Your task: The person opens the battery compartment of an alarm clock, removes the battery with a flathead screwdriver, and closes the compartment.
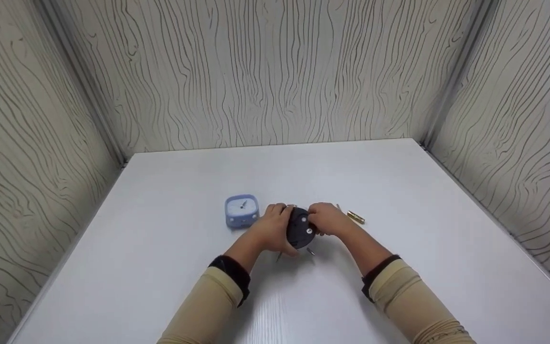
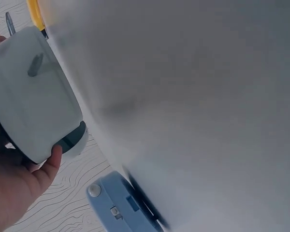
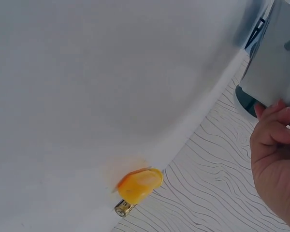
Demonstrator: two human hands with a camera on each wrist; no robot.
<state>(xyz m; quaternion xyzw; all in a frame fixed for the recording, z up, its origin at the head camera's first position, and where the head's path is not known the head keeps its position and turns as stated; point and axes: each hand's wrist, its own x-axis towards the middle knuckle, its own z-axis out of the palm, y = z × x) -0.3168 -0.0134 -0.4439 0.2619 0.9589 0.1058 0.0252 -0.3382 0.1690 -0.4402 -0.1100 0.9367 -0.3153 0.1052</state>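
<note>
A round dark alarm clock [image 1: 300,228] is held just above the white table [image 1: 170,267], its back toward me and two thin metal legs pointing down. My left hand [image 1: 273,228] grips its left side, and my right hand [image 1: 327,220] grips its right side, fingers curled over the rim. In the left wrist view the clock's pale face [image 2: 34,101] shows, with my left hand [image 2: 14,188] curled under it. My right hand [image 3: 278,164] holds the clock [image 3: 275,58] at its edge in the right wrist view.
A small blue square clock [image 1: 241,210] [image 2: 121,205] stands just left of my hands. A gold battery [image 1: 356,217] [image 3: 135,188] lies on the table to the right. Wood-grain walls close off the table on three sides.
</note>
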